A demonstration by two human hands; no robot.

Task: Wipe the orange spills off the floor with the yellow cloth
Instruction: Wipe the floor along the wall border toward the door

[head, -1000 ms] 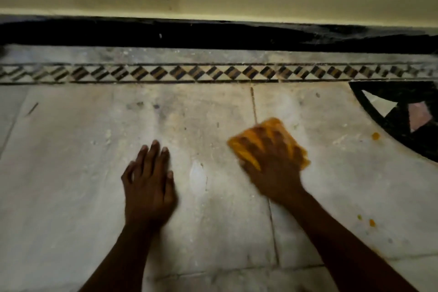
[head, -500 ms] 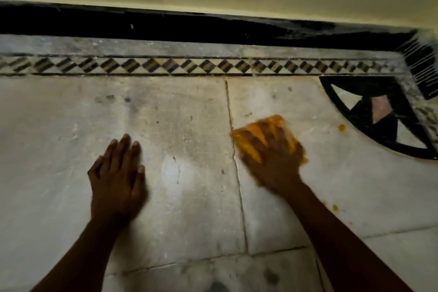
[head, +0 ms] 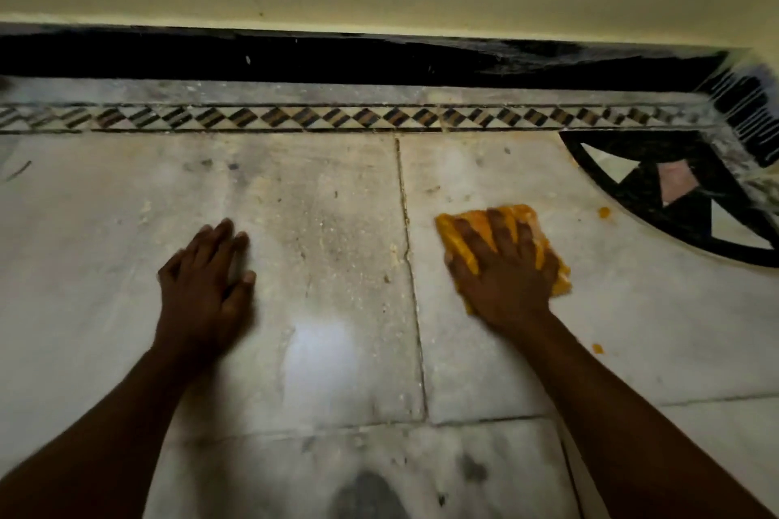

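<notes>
My right hand (head: 501, 265) presses flat on the yellow cloth (head: 457, 236), fingers spread over it, on the pale marble floor (head: 337, 265) right of a tile joint. The cloth shows around my fingers and at its right edge. One orange spill (head: 604, 212) lies to the right of the cloth, beside the black inlay. A second orange spill (head: 597, 348) sits next to my right forearm. My left hand (head: 206, 282) rests palm down on the floor to the left, holding nothing.
A yellow wall with a black skirting (head: 337, 59) runs along the far side. Below it lies a diamond-patterned border strip (head: 337, 118). A black curved inlay (head: 674, 198) fills the right corner. Dark smudges (head: 366, 493) mark the near tile.
My right hand and the cloth have slid to the right across the tile joint. My left hand has stayed planted on the floor while the view shifted.
</notes>
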